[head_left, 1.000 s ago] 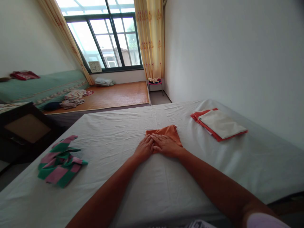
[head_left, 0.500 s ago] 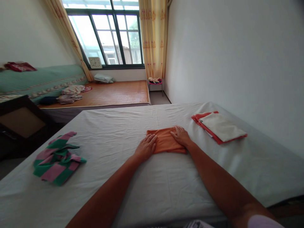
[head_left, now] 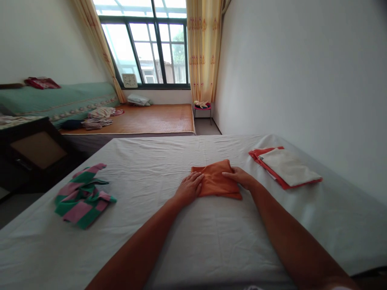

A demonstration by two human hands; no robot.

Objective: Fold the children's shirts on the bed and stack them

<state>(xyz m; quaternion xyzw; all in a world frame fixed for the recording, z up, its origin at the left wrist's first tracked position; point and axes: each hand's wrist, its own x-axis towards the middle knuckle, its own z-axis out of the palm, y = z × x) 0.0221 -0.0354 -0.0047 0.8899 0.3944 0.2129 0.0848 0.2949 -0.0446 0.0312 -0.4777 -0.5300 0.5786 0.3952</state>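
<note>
A folded orange garment [head_left: 215,181] lies in front of me on the white sheet [head_left: 193,241]. My left hand [head_left: 191,187] rests flat on its left side, fingers stretched out and pressing lightly. At its right edge my right hand [head_left: 242,177] pinches the cloth, thumb on top and the other fingers partly hidden beneath or behind the edge. The right side of the garment is slightly raised, and its top shows soft creases.
To the right lies a folded stack of white [head_left: 290,166] and red-orange cloth [head_left: 284,184]. A crumpled green-and-pink checked cloth [head_left: 83,197] is at left. Beyond stand a bed with a brown mat [head_left: 157,119], a dark cabinet [head_left: 36,145] and a small stool [head_left: 202,108].
My right hand has gone from lying flat on the orange garment to gripping its right edge, lifting it a little. The left hand stays in place. The view has shifted slightly.
</note>
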